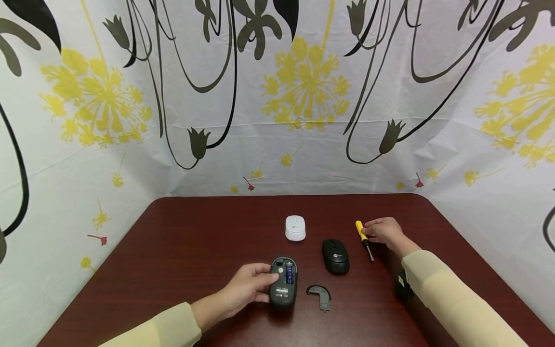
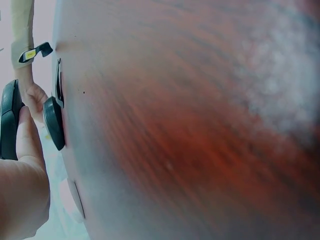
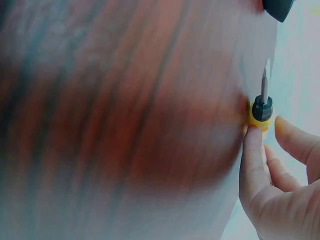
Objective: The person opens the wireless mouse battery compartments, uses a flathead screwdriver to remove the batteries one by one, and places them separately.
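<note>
Left hand (image 1: 248, 287) clamped on grey mouse (image 1: 283, 285), underside up, battery (image 1: 289, 273) showing; cover (image 1: 323, 297) just right of it. Right hand (image 1: 384, 230) at screwdriver (image 1: 361, 231), finger touching handle (image 3: 261, 122), thumb slightly apart.

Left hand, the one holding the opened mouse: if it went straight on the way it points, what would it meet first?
Probably the black mouse on the table, beyond the opened mouse that the left hand holds. The hand looks raised, though, so it might pass above; height is unclear.
</note>
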### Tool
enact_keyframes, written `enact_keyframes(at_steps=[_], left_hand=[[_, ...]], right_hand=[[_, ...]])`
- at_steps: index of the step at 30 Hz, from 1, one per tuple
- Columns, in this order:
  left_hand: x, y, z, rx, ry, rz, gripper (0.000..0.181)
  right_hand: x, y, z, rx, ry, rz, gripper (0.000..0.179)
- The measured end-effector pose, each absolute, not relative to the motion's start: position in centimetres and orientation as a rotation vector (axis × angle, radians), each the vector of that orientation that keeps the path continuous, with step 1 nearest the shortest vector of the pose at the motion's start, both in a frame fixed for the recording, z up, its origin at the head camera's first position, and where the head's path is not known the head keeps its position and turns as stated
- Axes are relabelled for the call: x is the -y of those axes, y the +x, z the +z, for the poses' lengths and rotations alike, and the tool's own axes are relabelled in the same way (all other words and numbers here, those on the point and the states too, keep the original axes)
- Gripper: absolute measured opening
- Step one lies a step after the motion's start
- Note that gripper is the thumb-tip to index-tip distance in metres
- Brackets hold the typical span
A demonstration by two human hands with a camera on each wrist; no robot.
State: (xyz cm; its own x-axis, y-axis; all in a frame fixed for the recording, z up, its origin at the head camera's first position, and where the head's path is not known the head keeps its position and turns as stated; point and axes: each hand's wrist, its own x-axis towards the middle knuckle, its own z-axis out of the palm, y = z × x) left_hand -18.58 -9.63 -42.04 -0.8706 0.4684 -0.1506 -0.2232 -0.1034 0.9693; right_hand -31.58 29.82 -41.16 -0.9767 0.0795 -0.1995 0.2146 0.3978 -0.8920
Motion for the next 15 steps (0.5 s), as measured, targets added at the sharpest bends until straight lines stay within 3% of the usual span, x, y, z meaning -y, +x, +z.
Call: enact_keyframes(at_steps=[15], left_hand=[[9.7,-18.5,-41.8,-1.705,0.276,2.031,0.043]], right_hand=[[-29.3,-30.5,-38.8,-2.366,0.173,-1.796,0.05]])
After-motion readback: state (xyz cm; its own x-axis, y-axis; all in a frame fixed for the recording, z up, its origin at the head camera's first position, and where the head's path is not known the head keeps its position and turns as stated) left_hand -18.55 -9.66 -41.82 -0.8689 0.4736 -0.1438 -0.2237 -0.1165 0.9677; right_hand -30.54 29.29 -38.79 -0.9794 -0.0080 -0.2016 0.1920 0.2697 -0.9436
